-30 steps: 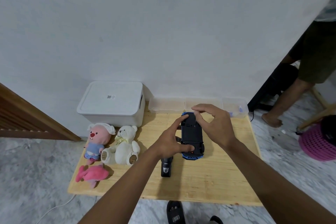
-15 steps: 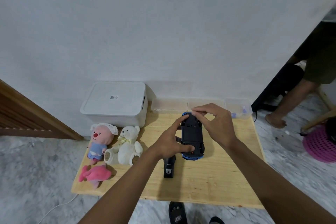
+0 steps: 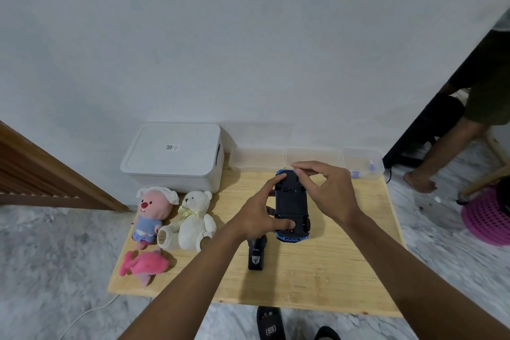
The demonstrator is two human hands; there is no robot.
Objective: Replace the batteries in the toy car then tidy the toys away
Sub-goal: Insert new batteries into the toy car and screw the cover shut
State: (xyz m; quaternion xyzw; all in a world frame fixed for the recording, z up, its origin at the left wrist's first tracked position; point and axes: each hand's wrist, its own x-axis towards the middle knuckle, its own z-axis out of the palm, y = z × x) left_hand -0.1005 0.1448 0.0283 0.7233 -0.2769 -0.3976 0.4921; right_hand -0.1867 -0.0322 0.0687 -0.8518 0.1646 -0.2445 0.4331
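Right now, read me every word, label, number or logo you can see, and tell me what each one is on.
"S": boxed logo on the sandal.
Box: QR-code sticker with print beside it, too small to read.
Remote: an emblem and a line of small print, too blurred to read.
Car: no readable text on its underside.

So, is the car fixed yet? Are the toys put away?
Not yet. The toy car lies flipped, underside up. The left hand steadies it while the right hand picks at its far end; I can't see new batteries in. The teddy, beaver plush, pink plush and remote wait outside the closed white box.
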